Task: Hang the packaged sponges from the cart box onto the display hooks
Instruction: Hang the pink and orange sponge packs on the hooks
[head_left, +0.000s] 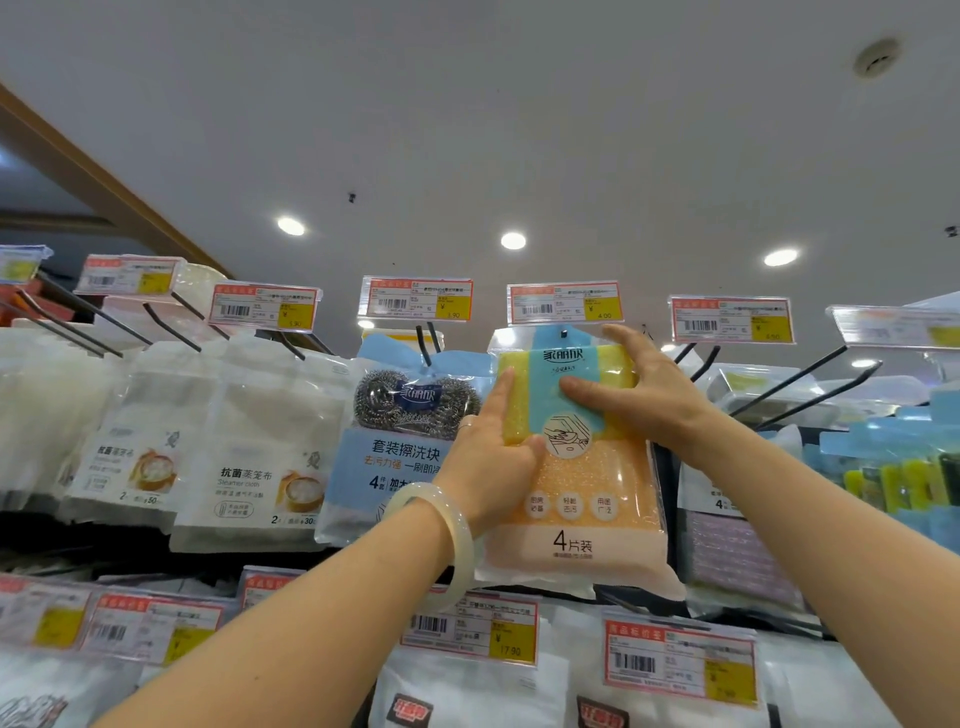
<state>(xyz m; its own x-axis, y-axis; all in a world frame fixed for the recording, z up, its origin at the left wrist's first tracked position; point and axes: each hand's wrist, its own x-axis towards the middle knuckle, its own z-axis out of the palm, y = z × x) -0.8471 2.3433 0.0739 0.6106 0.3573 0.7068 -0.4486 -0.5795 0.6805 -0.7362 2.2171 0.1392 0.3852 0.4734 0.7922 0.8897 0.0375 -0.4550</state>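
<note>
yellow and blue sponge pack (571, 467): raised to the top row of hooks, its hole at the hook (563, 332) under a price tag (565, 302)
left hand (493, 447): grip closed on the pack's left edge
right hand (644, 389): fingers spread, pinching the pack's upper right
neighbour: steel scrubber pack (410, 415) just left

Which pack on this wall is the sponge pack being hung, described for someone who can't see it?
On the top row of hooks, find the steel scourer pack. Immediately right, both hands hold the sponge pack: the only orange-fronted one, yellow sponges showing beside a blue strip.
</note>
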